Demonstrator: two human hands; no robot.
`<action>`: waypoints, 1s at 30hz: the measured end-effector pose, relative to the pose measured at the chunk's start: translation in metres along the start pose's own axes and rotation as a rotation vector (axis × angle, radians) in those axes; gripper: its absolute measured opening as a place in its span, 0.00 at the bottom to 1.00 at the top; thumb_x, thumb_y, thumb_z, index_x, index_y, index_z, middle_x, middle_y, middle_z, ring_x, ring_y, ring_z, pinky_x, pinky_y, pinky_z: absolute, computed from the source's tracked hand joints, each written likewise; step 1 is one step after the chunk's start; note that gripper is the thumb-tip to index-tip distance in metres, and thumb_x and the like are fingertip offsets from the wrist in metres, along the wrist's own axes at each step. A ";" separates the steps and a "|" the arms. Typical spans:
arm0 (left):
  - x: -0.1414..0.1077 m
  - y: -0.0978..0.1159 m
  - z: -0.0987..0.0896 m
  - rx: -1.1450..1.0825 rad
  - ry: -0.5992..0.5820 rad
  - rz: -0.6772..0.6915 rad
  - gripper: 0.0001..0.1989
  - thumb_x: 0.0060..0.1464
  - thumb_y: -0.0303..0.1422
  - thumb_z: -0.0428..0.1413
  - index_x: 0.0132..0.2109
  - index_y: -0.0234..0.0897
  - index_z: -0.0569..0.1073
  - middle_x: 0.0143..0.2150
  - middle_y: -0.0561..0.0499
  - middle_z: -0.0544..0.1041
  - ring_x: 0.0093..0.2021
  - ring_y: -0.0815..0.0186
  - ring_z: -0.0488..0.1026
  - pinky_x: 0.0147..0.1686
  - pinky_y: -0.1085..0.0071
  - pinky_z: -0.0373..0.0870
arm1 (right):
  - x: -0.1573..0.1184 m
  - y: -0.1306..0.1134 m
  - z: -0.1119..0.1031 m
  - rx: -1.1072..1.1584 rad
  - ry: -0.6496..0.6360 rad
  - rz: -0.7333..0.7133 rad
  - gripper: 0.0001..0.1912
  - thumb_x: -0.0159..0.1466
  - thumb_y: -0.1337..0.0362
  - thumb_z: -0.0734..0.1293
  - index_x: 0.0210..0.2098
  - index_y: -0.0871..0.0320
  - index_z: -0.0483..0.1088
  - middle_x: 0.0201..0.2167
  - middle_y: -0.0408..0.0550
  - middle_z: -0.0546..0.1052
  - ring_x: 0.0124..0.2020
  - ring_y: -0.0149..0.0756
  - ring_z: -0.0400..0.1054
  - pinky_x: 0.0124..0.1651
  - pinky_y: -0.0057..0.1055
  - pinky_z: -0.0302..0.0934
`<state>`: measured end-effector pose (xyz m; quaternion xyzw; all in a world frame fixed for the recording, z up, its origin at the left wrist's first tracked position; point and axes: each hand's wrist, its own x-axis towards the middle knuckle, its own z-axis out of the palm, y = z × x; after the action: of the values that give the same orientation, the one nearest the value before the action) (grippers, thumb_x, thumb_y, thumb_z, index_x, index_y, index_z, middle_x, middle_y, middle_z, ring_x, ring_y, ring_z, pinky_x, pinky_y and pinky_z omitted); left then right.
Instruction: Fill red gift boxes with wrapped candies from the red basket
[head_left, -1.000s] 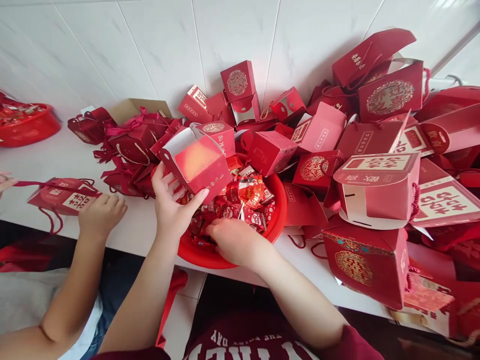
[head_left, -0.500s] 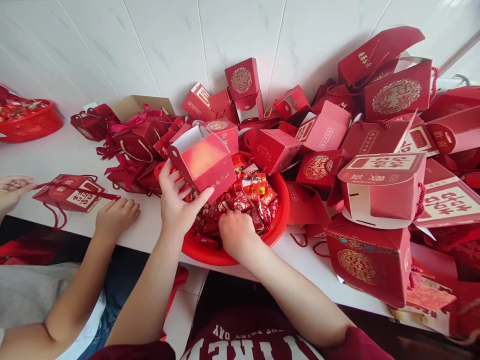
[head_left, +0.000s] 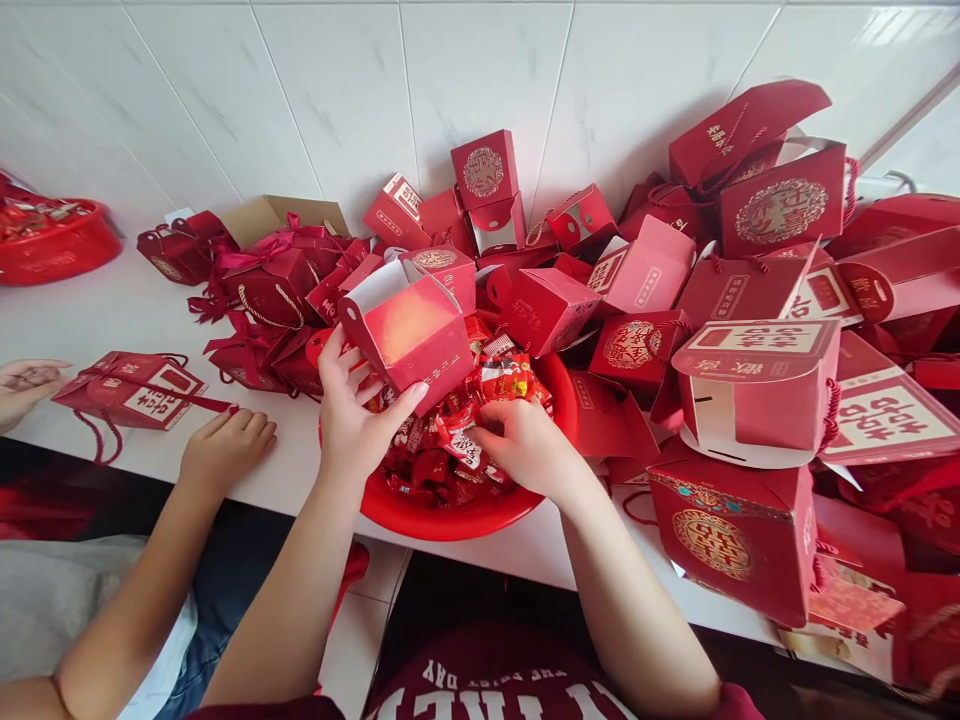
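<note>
My left hand (head_left: 358,410) holds a red paper box (head_left: 412,335) tilted over the left side of a red basin (head_left: 562,400). The box is open at its upper left, where its pale inside shows. Wrapped candies (head_left: 442,470) fill the basin. Over them my right hand (head_left: 525,445) pinches a red and white candy packet (head_left: 460,440) between thumb and fingers.
At the left, another person's hands (head_left: 229,450) are by a closed red box (head_left: 135,390) with a dark ribbon. Ribboned boxes (head_left: 274,285) stand behind. Many red boxes (head_left: 735,540) are heaped on the right. A second candy basin (head_left: 64,250) is at the far left.
My right hand has moved up and right from deep among the candies and now has a packet in its fingers. The other person's left hand has let go of the ribbon.
</note>
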<state>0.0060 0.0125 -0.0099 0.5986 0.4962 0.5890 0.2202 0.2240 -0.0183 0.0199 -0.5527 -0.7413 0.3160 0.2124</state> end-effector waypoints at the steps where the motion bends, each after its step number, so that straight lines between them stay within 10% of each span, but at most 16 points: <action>1: 0.000 0.000 0.000 0.002 0.001 -0.002 0.54 0.43 0.42 0.73 0.72 0.50 0.54 0.65 0.40 0.69 0.60 0.50 0.75 0.58 0.49 0.77 | 0.000 0.004 -0.002 0.077 0.017 0.008 0.17 0.67 0.64 0.65 0.22 0.56 0.60 0.21 0.38 0.67 0.25 0.30 0.60 0.30 0.28 0.51; 30: 0.000 0.010 0.002 -0.051 -0.034 0.134 0.58 0.40 0.35 0.75 0.72 0.56 0.51 0.72 0.40 0.61 0.70 0.48 0.66 0.62 0.50 0.73 | -0.020 0.016 -0.002 0.332 0.315 -0.034 0.14 0.69 0.54 0.69 0.31 0.56 0.73 0.21 0.37 0.70 0.22 0.29 0.57 0.29 0.26 0.53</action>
<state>0.0114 0.0093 -0.0020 0.6348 0.4361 0.6044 0.2038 0.2423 -0.0340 0.0106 -0.5400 -0.6462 0.3398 0.4189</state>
